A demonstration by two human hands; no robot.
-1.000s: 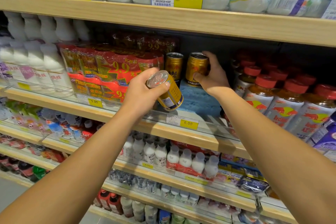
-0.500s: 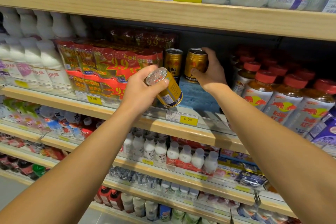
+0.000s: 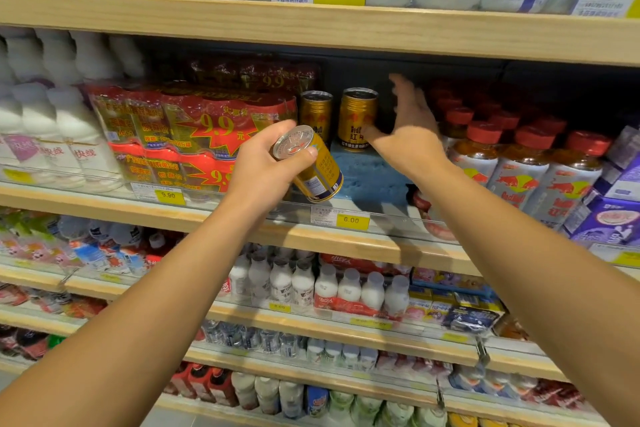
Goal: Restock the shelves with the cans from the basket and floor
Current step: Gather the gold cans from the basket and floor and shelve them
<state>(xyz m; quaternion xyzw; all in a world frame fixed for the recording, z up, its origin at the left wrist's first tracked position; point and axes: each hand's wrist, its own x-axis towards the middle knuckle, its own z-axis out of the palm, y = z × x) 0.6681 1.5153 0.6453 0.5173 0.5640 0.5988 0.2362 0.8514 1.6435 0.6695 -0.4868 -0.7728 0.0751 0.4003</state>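
The left hand (image 3: 266, 166) grips a gold can (image 3: 311, 163), tilted, at the shelf (image 3: 346, 243) front edge above the 6.00 tag (image 3: 351, 220). The right hand (image 3: 407, 128) is spread wide, thumb near the right of two upright cans (image 3: 357, 118) on a blue block (image 3: 370, 173). Bare block surface lies in front of them. Red multipacks (image 3: 194, 128) border the left, red-capped bottles (image 3: 519, 166) the right.

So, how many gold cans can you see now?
3. Two stand upright on the blue block: left can, right can beside the open right hand. The left hand holds a third can, tilted. Others may be hidden.
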